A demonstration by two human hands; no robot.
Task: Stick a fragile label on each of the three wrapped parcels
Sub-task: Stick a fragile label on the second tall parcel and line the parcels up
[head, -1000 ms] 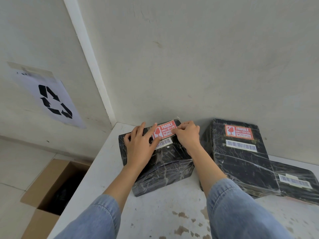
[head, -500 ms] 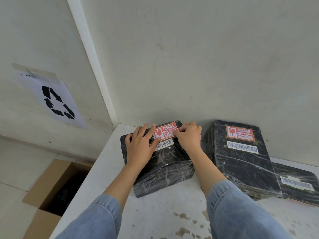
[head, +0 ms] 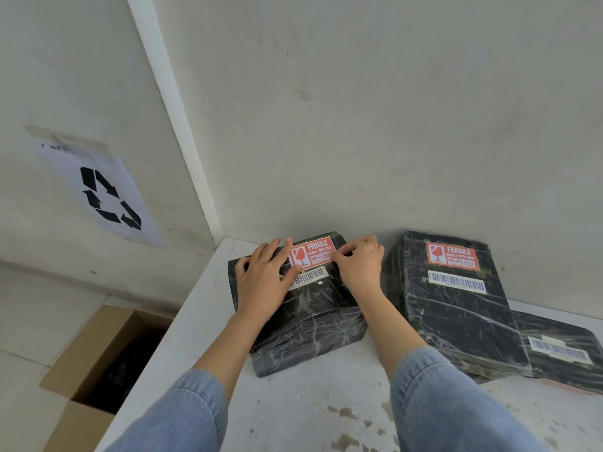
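Two hands press one red fragile label (head: 312, 252) onto the black wrapped parcel (head: 305, 308) beneath them: the left hand (head: 265, 282) lies flat, fingers spread, at its left end; the right hand (head: 360, 264) pins its right end with curled fingertips. Right of the right hand sits a labelled second parcel (head: 456, 308), and beyond it an unlabelled third parcel (head: 561, 350).

Three parcels on a counter (head: 293, 412) set into a wall corner.

The left parcel (head: 310, 321) lies nearest the corner, a fragile label (head: 313, 252) on its far top edge with a barcode sticker (head: 310, 276) just before it. The left hand (head: 264, 282) lies flat on the parcel at the label's left end; the right hand (head: 359, 265) touches its right end. To the right, the middle parcel (head: 456, 314) carries its own fragile label (head: 454, 256) and overlaps the right parcel (head: 561, 350). A cardboard box (head: 98, 370) stands on the floor left of the counter, below a recycling sign (head: 104, 194) on the left wall.
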